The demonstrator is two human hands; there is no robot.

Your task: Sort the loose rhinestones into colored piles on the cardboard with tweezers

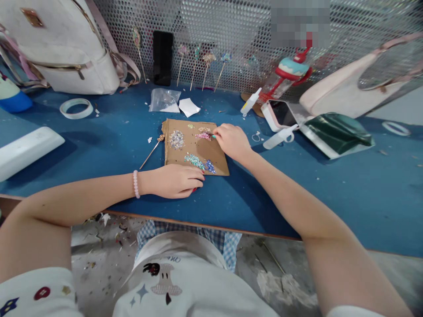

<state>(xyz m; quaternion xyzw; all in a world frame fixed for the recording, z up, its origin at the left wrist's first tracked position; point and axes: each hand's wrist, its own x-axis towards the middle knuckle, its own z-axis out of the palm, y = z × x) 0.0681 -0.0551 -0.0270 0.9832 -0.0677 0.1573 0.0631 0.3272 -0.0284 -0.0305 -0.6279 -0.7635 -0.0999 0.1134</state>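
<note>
A square of brown cardboard (194,147) lies on the blue table in front of me, with small piles of shiny bits on it. Silvery bits (176,139) are at its left, teal bits (194,160) and blue bits (209,166) near its front edge, and pink bits (202,136) towards the back. My left hand (176,181) lies flat over the cardboard's front edge, fingers stretched out and holding nothing visible. With fingertips pinched together, my right hand (233,141) is beside the pink bits; what it pinches is too small to make out. Left of the cardboard rests a stick with a glittery head (150,151).
Behind are a clear plastic bag (164,100), white paper (189,107), an upright phone (163,57) and several decorated sticks. To the right are two glue bottles (280,137), a pink-edged phone (279,115) and a dark green pouch (339,132). Tape (76,108) lies left.
</note>
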